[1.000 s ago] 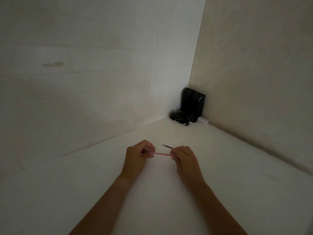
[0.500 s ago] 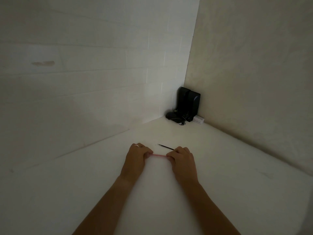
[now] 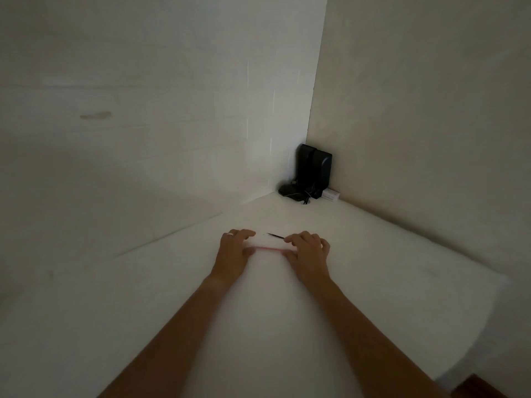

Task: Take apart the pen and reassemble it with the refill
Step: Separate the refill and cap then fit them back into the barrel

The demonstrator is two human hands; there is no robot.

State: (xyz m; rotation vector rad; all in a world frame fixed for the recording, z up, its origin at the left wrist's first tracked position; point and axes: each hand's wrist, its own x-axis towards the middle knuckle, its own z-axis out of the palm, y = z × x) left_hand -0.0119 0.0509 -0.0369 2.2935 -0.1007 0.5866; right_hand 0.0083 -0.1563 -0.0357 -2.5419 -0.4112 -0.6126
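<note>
A thin pink pen [image 3: 268, 249] lies across the white table [image 3: 258, 326] between my two hands. My left hand [image 3: 233, 254] rests on the pen's left end, thumb against it and fingers spread flat. My right hand [image 3: 309, 255] covers the right end, fingers loosely apart over it. Just beyond the pen lies a thin black refill [image 3: 275, 236], its right end near my right fingertips. Whether either hand still pinches the pen is unclear in the dim light.
Black speakers [image 3: 313, 169] with a dark cable bundle [image 3: 291, 191] and a small white box [image 3: 330, 194] stand in the far corner where two walls meet. The table's right edge [image 3: 471, 334] curves down towards a brown floor.
Both hands have lowered the pink pen from just above the table onto its surface, and their fingers have spread out flatter. The black refill has stayed in place.
</note>
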